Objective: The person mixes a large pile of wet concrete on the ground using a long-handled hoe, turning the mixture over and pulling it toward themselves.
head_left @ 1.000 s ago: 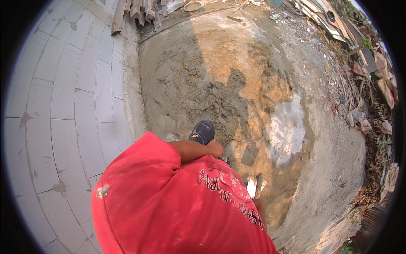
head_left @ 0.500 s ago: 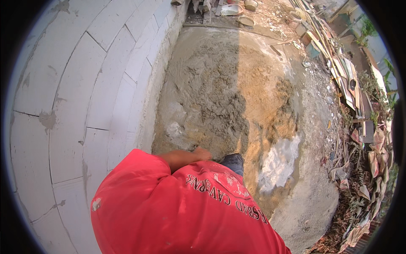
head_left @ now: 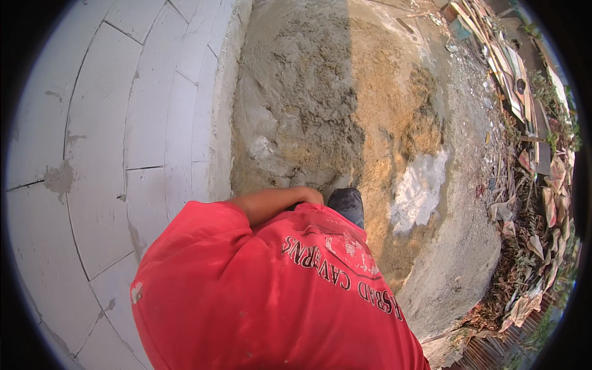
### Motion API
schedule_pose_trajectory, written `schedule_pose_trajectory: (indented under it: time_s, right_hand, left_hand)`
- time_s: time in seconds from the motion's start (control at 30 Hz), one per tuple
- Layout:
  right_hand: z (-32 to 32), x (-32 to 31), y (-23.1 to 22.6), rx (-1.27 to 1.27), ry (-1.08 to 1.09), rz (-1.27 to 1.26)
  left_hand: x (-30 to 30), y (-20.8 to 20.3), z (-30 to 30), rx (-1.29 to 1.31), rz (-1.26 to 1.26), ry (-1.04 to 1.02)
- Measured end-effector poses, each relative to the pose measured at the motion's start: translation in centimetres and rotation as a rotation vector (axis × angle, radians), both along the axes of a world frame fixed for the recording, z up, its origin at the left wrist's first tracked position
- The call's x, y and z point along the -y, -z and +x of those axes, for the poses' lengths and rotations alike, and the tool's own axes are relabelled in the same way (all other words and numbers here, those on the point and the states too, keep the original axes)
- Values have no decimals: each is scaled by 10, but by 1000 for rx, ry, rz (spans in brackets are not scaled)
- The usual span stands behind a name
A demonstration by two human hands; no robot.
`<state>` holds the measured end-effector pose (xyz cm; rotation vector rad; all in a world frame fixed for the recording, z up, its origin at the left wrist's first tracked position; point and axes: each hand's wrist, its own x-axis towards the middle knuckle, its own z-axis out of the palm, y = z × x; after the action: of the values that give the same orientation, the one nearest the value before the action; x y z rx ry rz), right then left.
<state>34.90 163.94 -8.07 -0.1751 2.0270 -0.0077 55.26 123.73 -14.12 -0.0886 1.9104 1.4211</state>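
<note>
Below the head camera, a red printed T-shirt [head_left: 259, 296] fills the lower view; the bare left forearm [head_left: 271, 202] crosses it toward a dark shoe [head_left: 347, 203] on grey-and-tan sandy mortar ground [head_left: 320, 111], beside a white block wall [head_left: 123, 123]. Neither hand shows, so I cannot tell how the fingers are set.

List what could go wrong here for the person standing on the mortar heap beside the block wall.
1. The dark shoe stands on the loose, lumpy grey mortar heap; it could give way or slide underfoot.
2. The left forearm is folded across the red shirt, and neither hand shows, so a stumble toward the white block wall might go unbraced.
3. Boards and rubble along the right edge could trip a sideways step.
</note>
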Motion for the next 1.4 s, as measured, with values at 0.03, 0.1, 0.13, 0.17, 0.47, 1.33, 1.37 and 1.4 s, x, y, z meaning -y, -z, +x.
schedule_pose_trajectory:
  time_s: [0.03, 0.1, 0.13, 0.17, 0.47, 1.33, 1.37, 1.4]
  right_hand:
    - [2, -5, -2, 0, 12, 10]
    - [-1, -30, -10, -13, 59, 49]
    - [0, -39, -12, -12, 77, 59]
    - [2, -45, -14, -3, 85, 63]
    - [4, -93, -9, 47, 173, 67]
    - [-133, -61, 83, 30, 345, -80]
    - [-138, -78, 80, -35, 354, -67]
    - [-134, -90, 75, -54, 341, -59]
  left_hand:
    - [-1, 3, 3, 18, -13, -18]
    - [-11, -20, -15, 27, -18, -38]
    - [-19, -29, -22, -4, -169, -76]
    - [-29, -39, -23, -29, -325, -120]
    - [-59, -22, -24, -28, -697, -231]
    - [54, 16, -5, 333, -481, -837]
    - [40, 23, -12, 376, -444, -747]
    - [32, 26, -10, 427, -425, -673]
